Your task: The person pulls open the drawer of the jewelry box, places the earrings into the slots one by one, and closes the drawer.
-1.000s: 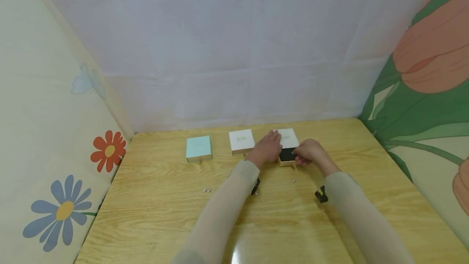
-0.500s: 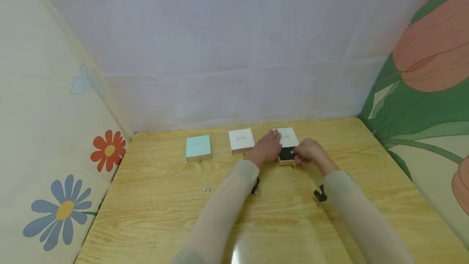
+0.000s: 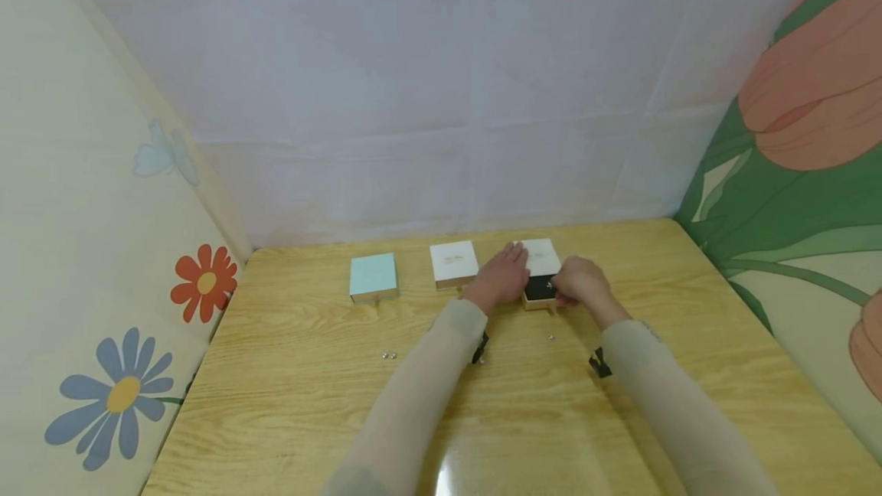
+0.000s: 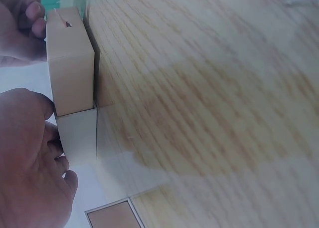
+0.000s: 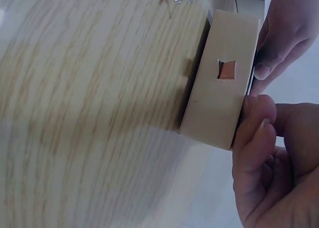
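Left hand (image 3: 501, 274) lies on the rightmost white box (image 3: 544, 255), fingers straight. Box near the back of the surface (image 3: 310, 404), drawer (image 5: 217, 96) partly out, black insert (image 3: 537, 288) showing, small silvery piece (image 3: 549, 285) there. Right hand (image 3: 582, 280) at drawer's right edge, fingers bent; can't tell if pinching anything. Other white box (image 3: 455, 262), mint box (image 3: 373, 275) to the left. Two shiny bits (image 3: 389, 356) in front of mint box.

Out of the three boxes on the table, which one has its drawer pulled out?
The rightmost white box, with the left hand on it: its black-topped drawer juts out, while the other white box and the turquoise one look closed.
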A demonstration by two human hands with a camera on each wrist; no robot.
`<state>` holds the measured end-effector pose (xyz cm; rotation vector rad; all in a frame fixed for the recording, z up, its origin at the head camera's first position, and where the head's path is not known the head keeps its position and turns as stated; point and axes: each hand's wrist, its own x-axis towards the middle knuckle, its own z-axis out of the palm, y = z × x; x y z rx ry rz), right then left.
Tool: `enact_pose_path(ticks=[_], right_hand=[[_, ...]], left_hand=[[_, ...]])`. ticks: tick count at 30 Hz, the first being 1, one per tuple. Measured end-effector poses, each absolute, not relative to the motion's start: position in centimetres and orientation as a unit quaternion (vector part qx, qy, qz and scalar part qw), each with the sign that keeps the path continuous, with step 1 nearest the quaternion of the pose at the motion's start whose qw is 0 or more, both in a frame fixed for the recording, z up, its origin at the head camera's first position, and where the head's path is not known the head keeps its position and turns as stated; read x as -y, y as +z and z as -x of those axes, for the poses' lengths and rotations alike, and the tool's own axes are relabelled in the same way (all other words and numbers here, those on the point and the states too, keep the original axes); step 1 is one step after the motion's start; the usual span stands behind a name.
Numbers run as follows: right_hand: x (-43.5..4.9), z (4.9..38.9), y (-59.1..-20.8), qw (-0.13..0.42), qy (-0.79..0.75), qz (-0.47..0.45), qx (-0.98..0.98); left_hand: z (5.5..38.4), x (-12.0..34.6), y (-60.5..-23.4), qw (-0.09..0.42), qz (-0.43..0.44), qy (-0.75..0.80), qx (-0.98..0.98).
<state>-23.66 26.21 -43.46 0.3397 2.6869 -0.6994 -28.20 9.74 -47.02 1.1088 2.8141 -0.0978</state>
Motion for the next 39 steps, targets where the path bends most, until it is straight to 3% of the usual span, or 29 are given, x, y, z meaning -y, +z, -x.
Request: enact_pose_path(ticks=[20, 39], right_hand=[[-25.9, 23.5, -43.9, 0.153, -0.185, -0.135, -0.961], [-27.0, 22.4, -43.6, 0.117, -0.299, -0.107, -0.941]], left_hand=[[28.0, -9.8, -47.0, 0.062, -0.363, -0.039, -0.929], [28.0, -9.6, -47.0, 0.058, -0.362, -0.023, -0.930]])
